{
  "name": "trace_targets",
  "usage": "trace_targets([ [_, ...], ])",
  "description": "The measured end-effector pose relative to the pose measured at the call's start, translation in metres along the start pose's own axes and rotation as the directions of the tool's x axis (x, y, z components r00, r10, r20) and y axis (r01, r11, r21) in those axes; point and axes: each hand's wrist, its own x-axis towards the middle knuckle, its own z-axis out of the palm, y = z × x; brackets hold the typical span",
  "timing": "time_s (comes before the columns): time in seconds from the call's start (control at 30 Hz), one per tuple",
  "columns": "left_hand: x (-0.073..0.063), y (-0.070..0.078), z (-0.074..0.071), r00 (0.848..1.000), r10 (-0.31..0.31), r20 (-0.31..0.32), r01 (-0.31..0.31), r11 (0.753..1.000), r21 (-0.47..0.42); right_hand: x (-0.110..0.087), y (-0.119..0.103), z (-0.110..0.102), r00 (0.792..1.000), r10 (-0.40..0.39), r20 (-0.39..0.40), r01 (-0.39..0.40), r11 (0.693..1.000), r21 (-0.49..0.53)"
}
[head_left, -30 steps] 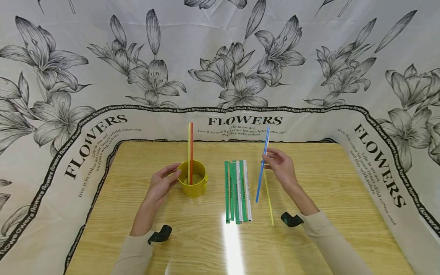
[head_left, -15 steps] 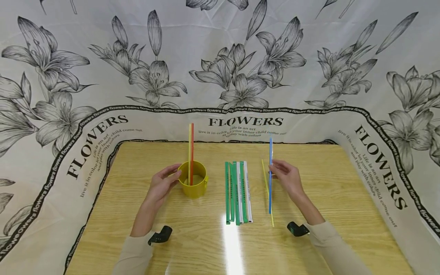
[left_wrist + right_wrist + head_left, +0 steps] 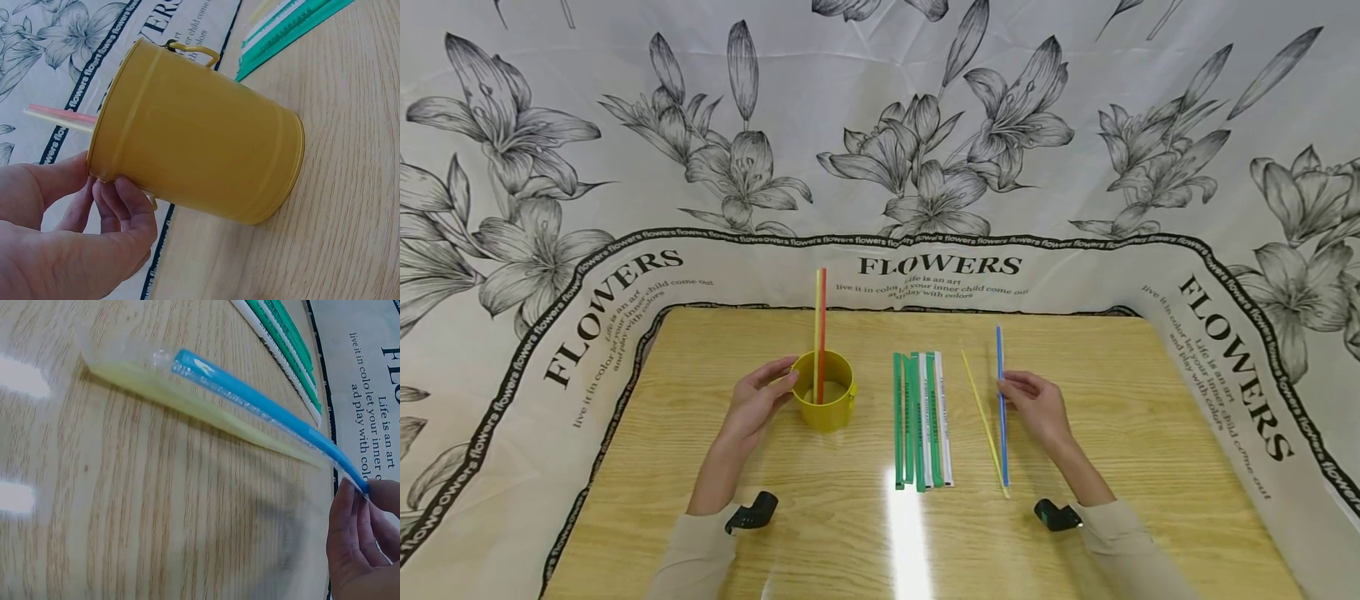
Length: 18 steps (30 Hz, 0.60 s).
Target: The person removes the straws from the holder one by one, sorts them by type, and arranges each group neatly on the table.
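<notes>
My left hand (image 3: 760, 400) holds the near left rim of a small yellow metal pail (image 3: 200, 131), its thumb and fingertips right at the lip. The pail has small loop handles and stands upright on the table. A yellow straw (image 3: 817, 325) and a red straw (image 3: 823, 333) lean up out of it. Between thumb and fingers my right hand (image 3: 1037, 408) pinches a blue straw (image 3: 262, 412) in a clear wrapper, around its middle. It lies low over the tabletop, beside a wrapped pale yellow straw (image 3: 187, 403) that rests on the wood; their near ends almost meet.
Several green and white paper-wrapped sticks (image 3: 921, 421) lie side by side between the pail and the blue straw. A floral-printed cloth (image 3: 917, 287) borders the wooden table (image 3: 850, 533) at the back and sides.
My right hand has lowered the blue straw and brought it slightly right and nearer, straightening its slant. The yellow straw on the table has turned slightly. My left hand stays on the pail.
</notes>
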Motion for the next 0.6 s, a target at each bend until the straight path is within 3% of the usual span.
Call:
trace_targets([
  [0.4, 0.0003, -0.0015, 0.0003, 1.0, 0.001, -0.008, -0.001, 1.0, 0.006, 0.0009, 0.0062, -0.0009, 0.999, 0.043, 0.023, -0.042, 0.997, -0.058],
  [0.6, 0.0, -0.0011, 0.0006, 1.0, -0.001, -0.01, 0.001, 1.0, 0.006, 0.0023, 0.0018, -0.0047, 0.999, 0.028, 0.037, -0.026, 0.998, -0.052],
])
